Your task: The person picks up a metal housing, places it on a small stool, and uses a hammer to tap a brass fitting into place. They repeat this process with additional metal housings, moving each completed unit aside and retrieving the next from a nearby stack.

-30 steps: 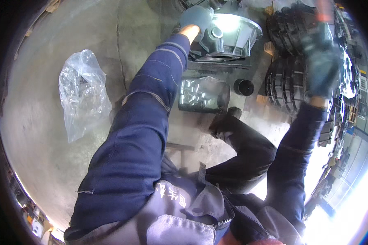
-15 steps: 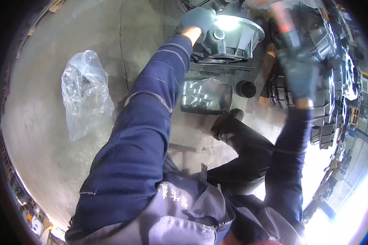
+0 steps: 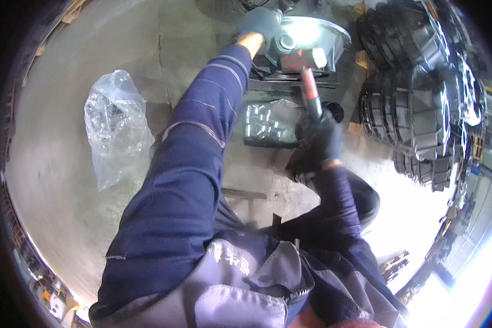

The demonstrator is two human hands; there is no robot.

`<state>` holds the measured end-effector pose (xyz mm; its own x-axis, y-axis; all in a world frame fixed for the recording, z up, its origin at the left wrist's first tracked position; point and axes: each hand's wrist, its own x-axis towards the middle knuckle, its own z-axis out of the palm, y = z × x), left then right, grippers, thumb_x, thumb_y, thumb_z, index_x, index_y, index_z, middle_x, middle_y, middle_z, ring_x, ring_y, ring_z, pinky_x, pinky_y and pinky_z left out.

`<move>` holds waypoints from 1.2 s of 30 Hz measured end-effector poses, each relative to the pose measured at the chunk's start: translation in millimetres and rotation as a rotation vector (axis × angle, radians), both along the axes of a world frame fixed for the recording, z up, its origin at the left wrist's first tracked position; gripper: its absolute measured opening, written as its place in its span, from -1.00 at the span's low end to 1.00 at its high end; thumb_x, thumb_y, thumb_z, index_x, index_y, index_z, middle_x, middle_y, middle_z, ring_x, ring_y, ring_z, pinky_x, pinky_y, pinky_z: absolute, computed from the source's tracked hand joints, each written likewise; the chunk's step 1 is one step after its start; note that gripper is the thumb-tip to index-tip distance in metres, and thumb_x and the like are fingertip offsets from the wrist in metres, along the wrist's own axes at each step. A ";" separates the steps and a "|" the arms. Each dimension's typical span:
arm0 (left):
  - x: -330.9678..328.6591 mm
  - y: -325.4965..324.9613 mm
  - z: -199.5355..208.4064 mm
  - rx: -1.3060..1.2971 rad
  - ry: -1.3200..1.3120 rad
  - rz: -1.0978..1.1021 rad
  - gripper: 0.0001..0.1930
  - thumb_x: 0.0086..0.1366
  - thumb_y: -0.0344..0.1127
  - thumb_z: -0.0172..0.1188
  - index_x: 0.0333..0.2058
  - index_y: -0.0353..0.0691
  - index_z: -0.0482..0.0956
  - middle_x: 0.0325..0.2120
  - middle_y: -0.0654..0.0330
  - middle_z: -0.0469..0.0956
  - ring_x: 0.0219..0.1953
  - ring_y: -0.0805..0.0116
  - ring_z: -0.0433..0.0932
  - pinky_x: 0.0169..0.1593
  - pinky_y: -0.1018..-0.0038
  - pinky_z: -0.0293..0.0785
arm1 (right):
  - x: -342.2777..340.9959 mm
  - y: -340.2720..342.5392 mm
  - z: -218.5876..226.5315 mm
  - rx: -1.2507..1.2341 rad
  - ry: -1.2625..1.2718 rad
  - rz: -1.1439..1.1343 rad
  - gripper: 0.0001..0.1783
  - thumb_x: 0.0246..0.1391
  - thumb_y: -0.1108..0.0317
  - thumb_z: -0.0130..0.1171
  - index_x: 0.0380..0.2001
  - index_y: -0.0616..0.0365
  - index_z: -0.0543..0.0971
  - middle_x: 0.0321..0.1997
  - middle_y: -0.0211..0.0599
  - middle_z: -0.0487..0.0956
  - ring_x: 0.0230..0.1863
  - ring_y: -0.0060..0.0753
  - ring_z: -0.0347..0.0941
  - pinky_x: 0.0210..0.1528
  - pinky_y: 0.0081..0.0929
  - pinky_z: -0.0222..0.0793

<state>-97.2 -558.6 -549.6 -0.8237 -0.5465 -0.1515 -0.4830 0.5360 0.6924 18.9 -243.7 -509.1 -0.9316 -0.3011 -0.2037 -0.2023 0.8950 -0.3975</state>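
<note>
A grey metal housing (image 3: 336,39), round and flared at its rim, stands at the top of the head view. My left hand (image 3: 261,25), in a dark grey glove, holds its left side; the fingertips are hard to make out. In my gloved right hand (image 3: 323,141) is a hammer (image 3: 311,90), closed in the fingers by its dark handle. The hammer's red head overlaps the lower front of the housing; whether it touches cannot be told. Just left of that hand sits a dark bin (image 3: 270,143) with shiny metal pieces and clear plastic in it.
A crumpled clear plastic bag (image 3: 117,128) lies on the concrete floor at left. Stacks of black ribbed housings (image 3: 413,104) stand at right. A round black container (image 3: 335,111) is partly hidden behind my right hand. My bent leg (image 3: 366,197) is below it.
My right hand has swung the hammer down and left, from the upper right to the front of the housing. My left hand stays on the housing, which appears slightly higher in view.
</note>
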 end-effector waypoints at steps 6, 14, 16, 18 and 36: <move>13.2 -6.5 42.6 -0.146 -0.089 -0.072 -0.39 0.48 0.18 -0.15 0.02 -0.19 0.70 0.05 -0.17 0.61 0.12 -0.12 0.60 0.20 0.07 0.48 | 83.6 33.2 -94.5 -0.368 -0.737 -0.476 -0.73 0.15 0.16 0.33 -0.47 0.11 0.60 -0.70 -0.41 0.47 -0.75 -0.38 0.39 -0.71 -0.30 0.29; 111.5 -8.7 140.7 -0.044 0.514 -0.076 -0.57 0.49 -0.02 0.02 -0.30 -0.23 0.72 -0.37 -0.18 0.67 -0.30 -0.21 0.66 -0.25 0.02 0.49 | 93.0 64.2 -242.5 -0.591 -0.991 -0.733 -0.69 0.22 0.06 0.20 -0.43 0.07 0.59 -0.51 -0.23 0.55 -0.53 -0.20 0.50 -0.50 -0.16 0.38; 133.8 -5.7 140.6 -0.140 0.584 -0.005 -0.57 0.49 -0.01 0.05 -0.34 -0.24 0.71 -0.41 -0.18 0.66 -0.36 -0.22 0.64 -0.30 0.02 0.45 | 88.9 68.2 -250.5 -0.330 -0.643 -0.522 -0.60 0.22 -0.02 0.16 -0.27 0.13 0.64 -0.32 -0.09 0.68 -0.26 -0.04 0.64 -0.27 -0.08 0.51; 143.2 -6.2 136.0 -0.034 0.356 0.082 -0.53 0.45 0.06 0.00 -0.22 -0.22 0.72 -0.30 -0.11 0.70 -0.24 -0.20 0.65 -0.14 0.08 0.49 | 77.4 62.2 -234.0 0.017 -0.321 -0.280 -0.52 0.14 0.00 0.24 -0.08 0.19 0.63 -0.16 0.06 0.69 -0.08 0.09 0.64 -0.09 -0.05 0.54; 121.2 -5.6 124.8 -0.422 0.174 0.026 -0.64 0.31 -0.06 0.06 -0.23 -0.17 0.72 -0.25 -0.13 0.68 -0.16 -0.21 0.65 -0.03 0.05 0.56 | -126.9 -155.5 6.6 -0.072 0.420 0.429 -0.61 0.05 0.10 0.44 -0.16 0.13 0.69 -0.31 -0.06 0.71 -0.22 -0.04 0.67 -0.13 -0.16 0.57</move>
<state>24.0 -564.3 -424.9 -0.8023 -0.5515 0.2285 -0.3958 0.7779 0.4881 -108.1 -399.2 -502.5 -0.7202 -0.6672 0.1901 -0.6921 0.6724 -0.2623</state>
